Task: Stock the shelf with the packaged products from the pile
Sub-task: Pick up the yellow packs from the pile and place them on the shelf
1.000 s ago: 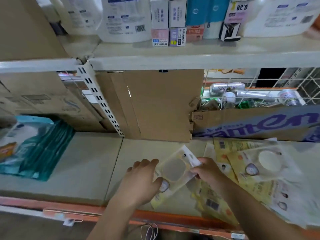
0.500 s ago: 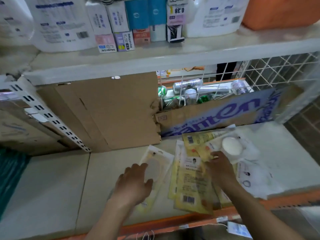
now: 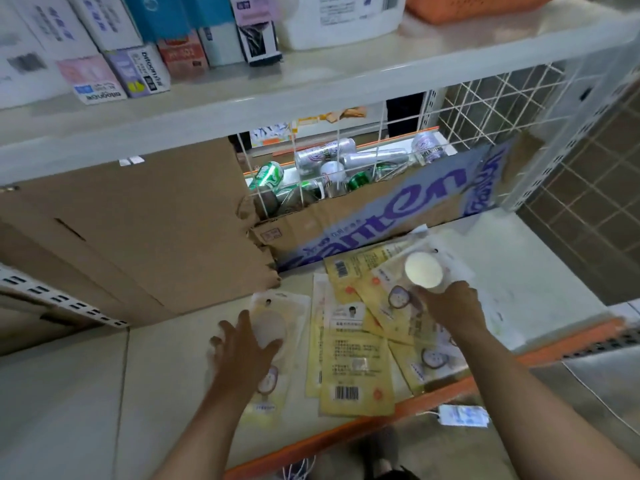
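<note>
Resting flat at lower centre of the frame, the left hand (image 3: 242,351) lies with its fingers spread and relaxed on a single packet (image 3: 277,327), pressing on it rather than gripping it. That packet lies lengthwise on the beige shelf (image 3: 156,375). It is clear and pale yellow, with a hang hole at its far end, a round off-white pad showing through the middle and a small cartoon face near its close end.

Right of centre, the right hand (image 3: 450,310) has its fingers curled at the near edge of another packet (image 3: 424,270) and grips it. This one shows a bright white round pad behind clear film, with a yellow printed card and the same cartoon face. It sits on top of the pile (image 3: 356,362), a loose fan of flat yellow packets. Several are turned back side up, showing blocks of small print, a barcode and red dots. The pile reaches the orange front rail (image 3: 381,419) of the shelf.

Behind the packets, plain brown cardboard (image 3: 138,237) stands at centre left, and a cardboard box with purple lettering (image 3: 398,216) leans at centre right. Drink cans (image 3: 325,154) lie behind a white wire grid (image 3: 502,109). Across the top of the frame, the upper shelf carries small cartons (image 3: 138,71) and an orange basket (image 3: 467,5).
</note>
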Available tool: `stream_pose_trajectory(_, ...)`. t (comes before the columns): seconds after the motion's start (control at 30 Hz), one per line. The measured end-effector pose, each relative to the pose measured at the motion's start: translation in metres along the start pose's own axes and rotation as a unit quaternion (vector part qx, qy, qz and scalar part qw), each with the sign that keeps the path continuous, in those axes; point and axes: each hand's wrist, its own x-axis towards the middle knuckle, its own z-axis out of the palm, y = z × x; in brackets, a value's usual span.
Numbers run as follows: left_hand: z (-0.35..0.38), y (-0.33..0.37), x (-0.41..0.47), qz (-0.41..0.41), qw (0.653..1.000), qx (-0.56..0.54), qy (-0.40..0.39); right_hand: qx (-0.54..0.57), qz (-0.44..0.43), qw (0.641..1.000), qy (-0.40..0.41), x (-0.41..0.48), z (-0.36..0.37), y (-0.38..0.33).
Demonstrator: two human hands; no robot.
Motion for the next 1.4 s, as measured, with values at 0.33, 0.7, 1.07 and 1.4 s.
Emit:
stream_pose_trajectory(0.33, 0.006, 0.013, 0.018, -0.058, 0.972, -0.229, 0.003, -0.085, -0.045, 0.995, 0.005, 0.003, 0.003, -0.018)
stream_pose_trajectory(0.7, -0.004, 0.029, -0.001, 0.005, 0.941, -0.339, -0.019, 0.058, -0.003, 0.998, -0.020, 0.008, 0.008, -0.031)
stream_pose_trajectory(1.07, -0.033, 0.038, -0.025, 0.039, 0.927, -0.371, 0.035, 0.187, -0.001, 0.982, -0.032, 0.001, -0.008, -0.042)
stream_pose_trajectory(1.4, -0.071, 0.039, -0.069, 0.083, 0.849, -0.522, 0.016, 0.270, -0.085, 0.933, -0.224, -0.018, -0.052, -0.024)
